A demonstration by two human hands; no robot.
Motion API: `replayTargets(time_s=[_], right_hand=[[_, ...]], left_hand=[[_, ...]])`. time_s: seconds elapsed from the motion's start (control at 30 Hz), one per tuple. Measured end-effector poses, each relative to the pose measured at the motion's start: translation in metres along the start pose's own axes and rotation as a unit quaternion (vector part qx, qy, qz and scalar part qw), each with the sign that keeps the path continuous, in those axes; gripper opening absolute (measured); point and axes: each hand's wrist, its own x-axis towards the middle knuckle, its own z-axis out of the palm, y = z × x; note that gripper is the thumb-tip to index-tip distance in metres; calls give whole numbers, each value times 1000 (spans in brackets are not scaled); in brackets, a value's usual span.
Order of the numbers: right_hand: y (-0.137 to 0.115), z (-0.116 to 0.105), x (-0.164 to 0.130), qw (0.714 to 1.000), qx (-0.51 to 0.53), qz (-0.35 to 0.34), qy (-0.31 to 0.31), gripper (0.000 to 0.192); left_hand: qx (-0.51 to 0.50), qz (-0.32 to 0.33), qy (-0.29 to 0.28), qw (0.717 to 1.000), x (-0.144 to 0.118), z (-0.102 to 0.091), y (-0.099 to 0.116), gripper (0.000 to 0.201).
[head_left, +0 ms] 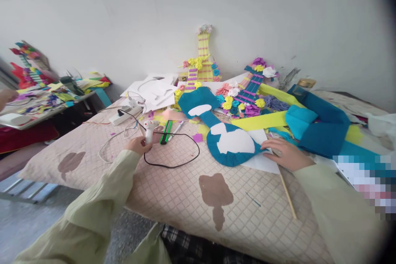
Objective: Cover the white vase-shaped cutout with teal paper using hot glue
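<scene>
My left hand (137, 145) grips a white glue gun (149, 130) upright over the quilted bed cover (173, 189); its black cord (179, 164) loops across the cover. My right hand (284, 153) lies flat, fingers spread, on white paper (262, 161) at the lower right edge of a teal felt guitar shape (216, 132) with white patches glued on. Green markers (167, 131) lie just right of the glue gun.
Two flower-decorated craft guitars (202, 64) (252, 88) lean at the wall. Yellow and teal felt sheets (315, 126) pile at right. A white power strip (125, 115) and white card cutouts (154, 90) sit at left. A cluttered side table (40, 103) stands far left. A wooden stick (287, 194) lies near my right wrist.
</scene>
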Motion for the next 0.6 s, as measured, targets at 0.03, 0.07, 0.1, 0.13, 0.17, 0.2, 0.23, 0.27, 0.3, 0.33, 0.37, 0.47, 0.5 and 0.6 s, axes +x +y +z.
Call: replayTargets(time_s=[0.03, 0.07, 0.1, 0.13, 0.17, 0.2, 0.23, 0.27, 0.3, 0.33, 0.37, 0.47, 0.5, 0.6], right_hand=[[-1, 1, 1, 1000, 1, -1, -2, 22], [-1, 1, 1, 1000, 2, -3, -4, 21], [-2, 2, 2, 1000, 2, -4, -7, 21], [-2, 2, 2, 1000, 3, -4, -8, 21], [-2, 3, 1, 1000, 4, -2, -10, 21], [-1, 4, 1, 1000, 5, -1, -11, 21], [0, 4, 0, 1000, 5, 1, -11, 22], [1, 5, -1, 1000, 5, 4, -8, 22], [2, 5, -1, 1000, 5, 6, -6, 23], [3, 6, -2, 1000, 5, 7, -6, 23], [4, 6, -2, 1000, 5, 8, -7, 23], [7, 7, -4, 1000, 1, 11, -13, 24], [7, 7, -4, 1000, -1, 12, -14, 25], [8, 7, -5, 1000, -5, 13, -18, 25]], left_hand=[[-1, 1, -1, 1000, -2, -1, -1, 35], [-3, 3, -2, 1000, -4, -2, -2, 35], [-4, 4, -3, 1000, -7, -3, -4, 35], [-5, 4, -3, 1000, -10, -4, -5, 35], [-6, 4, -4, 1000, -13, -5, -6, 35], [-9, 3, -5, 1000, -16, -6, -7, 36], [-11, 2, -7, 1000, -19, -7, -8, 36], [-13, -1, -9, 1000, -21, -8, -9, 37], [-14, -4, -9, 1000, -24, -8, -10, 38], [-14, -7, -10, 1000, -26, -9, -11, 38], [-14, -10, -10, 1000, -29, -9, -11, 39], [-11, -14, -14, 1000, -34, -9, -13, 38], [-10, -14, -17, 1000, -35, -10, -13, 37], [-7, -17, -24, 1000, -37, -10, -14, 34]])
